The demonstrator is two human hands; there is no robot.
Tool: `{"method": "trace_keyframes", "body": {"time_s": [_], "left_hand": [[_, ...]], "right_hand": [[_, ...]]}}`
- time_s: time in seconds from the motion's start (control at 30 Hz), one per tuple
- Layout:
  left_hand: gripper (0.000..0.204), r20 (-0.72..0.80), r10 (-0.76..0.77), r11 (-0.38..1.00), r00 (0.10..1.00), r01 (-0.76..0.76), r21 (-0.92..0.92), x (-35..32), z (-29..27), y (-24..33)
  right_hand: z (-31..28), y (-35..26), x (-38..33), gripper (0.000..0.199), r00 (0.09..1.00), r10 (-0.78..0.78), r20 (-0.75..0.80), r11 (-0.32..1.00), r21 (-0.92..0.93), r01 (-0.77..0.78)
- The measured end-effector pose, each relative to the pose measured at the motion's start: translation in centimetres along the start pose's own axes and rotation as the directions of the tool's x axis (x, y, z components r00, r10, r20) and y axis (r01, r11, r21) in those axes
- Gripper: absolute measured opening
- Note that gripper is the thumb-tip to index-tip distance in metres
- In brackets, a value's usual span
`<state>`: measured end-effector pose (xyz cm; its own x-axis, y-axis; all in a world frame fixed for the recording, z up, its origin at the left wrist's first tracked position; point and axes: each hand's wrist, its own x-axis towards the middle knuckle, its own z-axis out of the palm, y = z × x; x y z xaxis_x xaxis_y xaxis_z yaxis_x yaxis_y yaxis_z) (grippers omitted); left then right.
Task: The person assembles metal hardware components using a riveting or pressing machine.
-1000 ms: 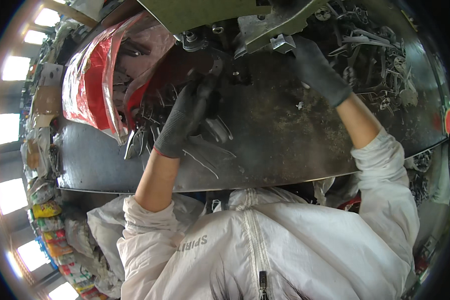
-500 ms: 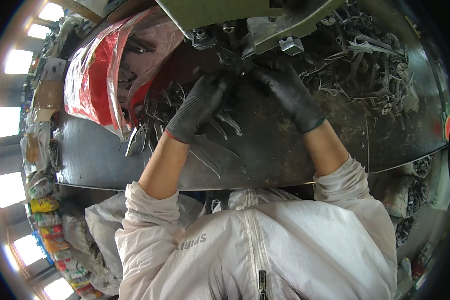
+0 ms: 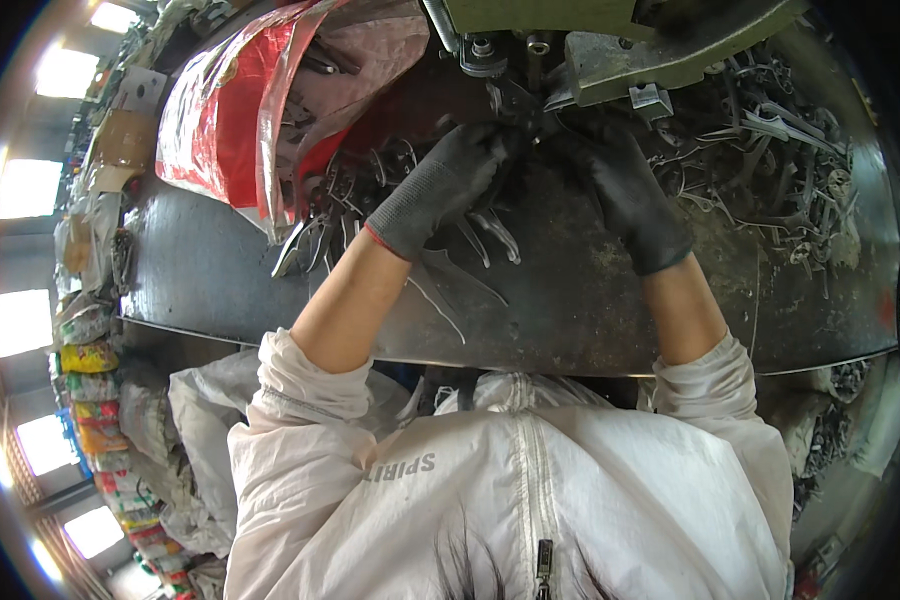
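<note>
Facing each other near the green metal machine [image 3: 540, 15], inward from the near edge of the dark metal bench [image 3: 570, 310]: black-gloved left hand [image 3: 457, 178] and black-gloved right hand [image 3: 625, 190], finger closure indiscernible.

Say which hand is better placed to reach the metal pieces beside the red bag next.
Probably the left hand: it is nearer the metal pieces beside the red bag; the right hand is farther right, beyond it.

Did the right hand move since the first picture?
Yes: the right hand moved left and closer to the person, judged against the green machine.
</note>
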<state>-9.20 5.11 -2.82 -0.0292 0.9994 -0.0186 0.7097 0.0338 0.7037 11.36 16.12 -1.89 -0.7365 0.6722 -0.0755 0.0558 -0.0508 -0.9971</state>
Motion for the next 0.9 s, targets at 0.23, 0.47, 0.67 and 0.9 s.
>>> {"method": "trace_keyframes", "body": {"time_s": [0.23, 0.47, 0.67, 0.9], "left_hand": [[0.026, -0.133, -0.041, 0.924, 0.990, 0.088, 0.373, 1.0, 0.9, 1.0], [0.025, -0.375, -0.011, 0.523, 0.927, 0.324, 0.788, -5.5, -16.9, -12.4], [0.032, -0.391, -0.090, 0.755, 0.916, 0.319, 0.573, -5.5, -17.2, -16.4], [0.036, -0.370, -0.375, 0.893, 0.850, 0.438, 0.101, -5.9, -16.5, -14.9]], "right_hand": [[-0.5, 3.8, 0.4, 0.031, 0.998, 0.047, 0.035, 0.993, 0.104, -0.051], [0.9, 3.8, -0.3, 0.031, 0.984, 0.172, -0.048, 0.947, 0.283, -0.152], [0.5, 3.4, -0.2, 0.028, 0.978, 0.187, -0.090, 0.933, 0.326, -0.148], [1.1, 0.8, -1.8, 0.027, 0.970, 0.233, -0.071, 0.952, 0.219, -0.213]]}}
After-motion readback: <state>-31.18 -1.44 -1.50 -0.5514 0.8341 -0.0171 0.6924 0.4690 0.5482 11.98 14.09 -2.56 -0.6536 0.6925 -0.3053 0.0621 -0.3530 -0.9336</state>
